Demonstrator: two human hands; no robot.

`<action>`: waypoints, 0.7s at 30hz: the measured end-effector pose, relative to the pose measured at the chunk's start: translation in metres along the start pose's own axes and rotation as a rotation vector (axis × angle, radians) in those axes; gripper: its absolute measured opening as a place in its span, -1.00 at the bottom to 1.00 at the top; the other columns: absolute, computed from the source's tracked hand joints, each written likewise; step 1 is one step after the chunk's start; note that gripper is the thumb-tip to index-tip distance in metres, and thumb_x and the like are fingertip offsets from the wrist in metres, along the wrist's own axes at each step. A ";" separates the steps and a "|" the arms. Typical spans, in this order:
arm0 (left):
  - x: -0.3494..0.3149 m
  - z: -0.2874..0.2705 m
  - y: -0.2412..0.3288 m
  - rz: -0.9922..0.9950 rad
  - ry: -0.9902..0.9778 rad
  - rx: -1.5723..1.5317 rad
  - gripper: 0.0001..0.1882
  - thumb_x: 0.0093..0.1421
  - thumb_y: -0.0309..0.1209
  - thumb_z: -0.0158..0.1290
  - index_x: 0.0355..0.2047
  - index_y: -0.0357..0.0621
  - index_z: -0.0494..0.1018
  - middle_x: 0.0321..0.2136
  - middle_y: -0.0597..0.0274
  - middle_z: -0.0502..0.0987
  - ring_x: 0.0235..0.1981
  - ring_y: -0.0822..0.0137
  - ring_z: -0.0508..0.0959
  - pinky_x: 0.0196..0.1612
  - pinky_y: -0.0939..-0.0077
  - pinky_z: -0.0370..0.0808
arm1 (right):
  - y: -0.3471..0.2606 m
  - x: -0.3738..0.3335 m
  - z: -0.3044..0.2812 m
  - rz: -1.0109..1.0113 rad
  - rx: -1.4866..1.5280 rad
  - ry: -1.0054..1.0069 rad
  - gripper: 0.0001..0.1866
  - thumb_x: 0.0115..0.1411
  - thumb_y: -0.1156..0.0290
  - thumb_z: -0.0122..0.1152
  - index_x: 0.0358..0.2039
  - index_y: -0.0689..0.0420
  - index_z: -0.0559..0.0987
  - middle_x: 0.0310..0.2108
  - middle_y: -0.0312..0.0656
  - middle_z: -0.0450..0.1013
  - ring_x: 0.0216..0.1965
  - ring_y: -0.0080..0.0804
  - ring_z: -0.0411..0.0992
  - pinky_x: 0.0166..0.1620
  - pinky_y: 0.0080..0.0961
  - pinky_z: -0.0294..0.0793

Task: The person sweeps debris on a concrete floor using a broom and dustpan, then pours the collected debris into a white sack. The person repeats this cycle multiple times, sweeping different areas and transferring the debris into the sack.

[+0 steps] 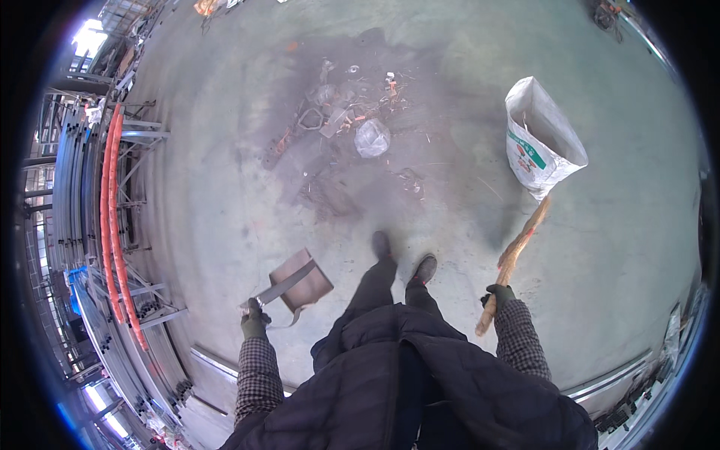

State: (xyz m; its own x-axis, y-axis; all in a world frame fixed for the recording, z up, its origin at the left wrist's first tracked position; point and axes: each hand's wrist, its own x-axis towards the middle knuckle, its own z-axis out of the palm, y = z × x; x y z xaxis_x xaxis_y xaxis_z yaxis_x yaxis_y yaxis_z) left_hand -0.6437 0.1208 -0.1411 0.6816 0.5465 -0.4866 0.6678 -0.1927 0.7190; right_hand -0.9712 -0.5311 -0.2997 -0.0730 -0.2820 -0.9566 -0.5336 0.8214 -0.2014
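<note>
My left hand (pixel 255 320), in a dark green glove, is closed on the flat handle of a brownish metal dustpan (pixel 313 289), which hangs above the floor to the left of my legs. On the other side, my gloved right hand (pixel 498 295) grips a straw broom (pixel 517 251) with its far end pointing away from me, up to the base of a white woven sack (pixel 534 166). That sack stands with its mouth open. Ahead of my feet lies a heap of dust and scraps (pixel 337 105), with a crumpled clear plastic bag (pixel 372 139) at its near side.
Along the left runs a metal rack (pixel 150 135) with long grey pipes (pixel 71 180) and two orange-red wrapped lengths (pixel 112 217). Orange debris (pixel 206 7) lies at the far left, and a dark bundle (pixel 604 15) at the far right. Green-grey floor (pixel 637 247) stretches around me.
</note>
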 end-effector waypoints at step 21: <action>0.132 -0.161 -0.054 -0.331 0.038 0.024 -0.47 0.30 0.08 0.19 -0.12 -0.19 0.50 -0.51 0.29 0.52 -0.68 0.40 0.39 -0.61 0.39 0.33 | -0.068 -0.138 0.547 -0.228 -0.380 -0.475 -0.52 0.14 0.47 0.30 0.08 0.26 0.45 -0.47 -0.05 0.50 -0.54 -0.21 0.49 -0.46 -0.24 0.55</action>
State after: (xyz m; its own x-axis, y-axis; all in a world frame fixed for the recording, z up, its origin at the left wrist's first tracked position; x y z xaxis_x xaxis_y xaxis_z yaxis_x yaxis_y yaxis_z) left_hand -0.6381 0.3346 -0.1635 0.4150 0.6126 -0.6726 0.8584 -0.0186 0.5127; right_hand -0.4640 -0.2766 -0.2688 0.4115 -0.1067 -0.9051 -0.7588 0.5101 -0.4051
